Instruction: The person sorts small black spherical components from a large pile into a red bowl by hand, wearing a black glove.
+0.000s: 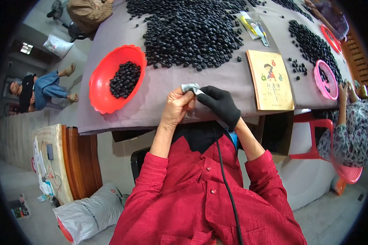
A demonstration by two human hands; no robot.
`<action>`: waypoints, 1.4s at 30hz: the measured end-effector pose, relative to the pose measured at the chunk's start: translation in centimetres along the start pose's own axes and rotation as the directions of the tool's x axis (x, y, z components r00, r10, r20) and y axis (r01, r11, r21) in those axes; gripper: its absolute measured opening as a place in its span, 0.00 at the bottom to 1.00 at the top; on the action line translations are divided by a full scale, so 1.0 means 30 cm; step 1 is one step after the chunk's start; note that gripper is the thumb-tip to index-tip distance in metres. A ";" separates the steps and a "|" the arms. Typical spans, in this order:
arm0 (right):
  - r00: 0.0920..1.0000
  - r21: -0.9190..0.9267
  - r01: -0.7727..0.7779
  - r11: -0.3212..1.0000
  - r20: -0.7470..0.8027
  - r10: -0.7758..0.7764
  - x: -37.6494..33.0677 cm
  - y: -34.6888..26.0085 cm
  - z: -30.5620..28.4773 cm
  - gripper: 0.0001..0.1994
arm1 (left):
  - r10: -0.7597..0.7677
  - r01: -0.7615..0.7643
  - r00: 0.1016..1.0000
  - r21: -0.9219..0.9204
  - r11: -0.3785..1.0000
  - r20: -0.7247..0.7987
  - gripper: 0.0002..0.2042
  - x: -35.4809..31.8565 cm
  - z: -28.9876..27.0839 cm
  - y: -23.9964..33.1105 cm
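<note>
My bare left hand (178, 107) is closed near the table's front edge, pinching a small, pale grey-white crumpled piece (189, 87) that looks like cloth or tissue. A black glove covers my right hand (221, 105). Its thumb and fingertips meet the right end of the same piece and close on it. Beyond my hands a large heap of black beads (188, 36) spreads over the table. To the left stands a red scalloped bowl (97, 87) partly filled with black beads (125, 79). The fingertips inside the pale piece are hidden.
On the grey tablecloth (159, 110), a yellow booklet (272, 92) lies to the right, below a packaged yellow tool (253, 28). Farther right are a pink basket (326, 81) and another person's hands (345, 92). A black cable (229, 188) hangs down my front.
</note>
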State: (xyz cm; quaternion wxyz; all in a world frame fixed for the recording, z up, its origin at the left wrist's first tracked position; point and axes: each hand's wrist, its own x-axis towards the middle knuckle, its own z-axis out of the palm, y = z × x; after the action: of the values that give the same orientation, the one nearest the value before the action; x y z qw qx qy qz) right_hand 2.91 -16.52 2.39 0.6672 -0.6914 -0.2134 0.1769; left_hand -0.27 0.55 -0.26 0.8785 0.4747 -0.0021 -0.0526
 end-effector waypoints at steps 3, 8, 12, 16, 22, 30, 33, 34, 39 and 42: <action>0.998 0.039 -0.050 0.998 -0.024 0.051 -0.001 -0.010 -0.012 0.14 | 0.091 -0.035 0.980 0.294 0.955 -0.179 0.07 -0.032 0.046 0.059; 0.994 0.006 -0.089 0.996 -0.067 0.090 -0.007 -0.010 -0.016 0.15 | 0.485 -0.199 0.827 0.660 0.724 -0.283 0.10 -0.074 -0.028 0.290; 0.991 0.035 -0.111 0.993 -0.065 0.113 -0.006 -0.022 -0.002 0.15 | 0.617 -0.046 0.719 0.864 0.502 -0.320 0.06 -0.042 -0.129 0.452; 0.994 0.015 -0.091 0.996 -0.060 0.092 -0.011 -0.024 -0.017 0.16 | 0.610 0.018 0.762 0.950 0.313 -0.216 0.12 0.012 -0.022 0.400; 0.981 0.121 -0.142 0.982 -0.114 0.156 -0.007 -0.035 -0.010 0.14 | 0.438 -0.143 0.899 0.962 0.234 0.028 0.12 0.170 -0.017 0.104; 0.971 0.154 -0.144 0.977 -0.170 0.170 -0.001 -0.029 -0.025 0.13 | 0.372 -0.166 0.922 0.979 0.122 0.110 0.14 0.289 0.042 0.039; 0.971 0.165 -0.148 0.975 -0.162 0.174 -0.003 -0.029 -0.030 0.13 | 0.324 -0.114 0.943 0.988 0.106 0.074 0.13 0.313 0.059 0.040; 0.970 0.172 -0.155 0.973 -0.161 0.183 -0.002 -0.030 -0.030 0.13 | 0.333 -0.117 0.939 0.990 0.079 0.084 0.13 0.326 0.057 0.036; 0.973 0.156 -0.123 0.980 -0.175 0.150 0.003 -0.024 -0.018 0.13 | 0.403 -0.152 0.902 0.987 -0.041 0.156 0.11 0.316 0.029 0.010; 0.973 0.155 -0.106 0.982 -0.190 0.135 0.000 -0.016 -0.018 0.13 | 0.506 -0.292 0.851 0.927 0.235 0.139 0.08 0.261 0.013 0.009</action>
State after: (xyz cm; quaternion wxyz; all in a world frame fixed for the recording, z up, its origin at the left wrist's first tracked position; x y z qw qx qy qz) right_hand 3.18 -16.97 2.91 0.7213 -0.6674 -0.0897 0.1619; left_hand 7.52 -0.38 -0.16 0.4316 0.8695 -0.0690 0.2301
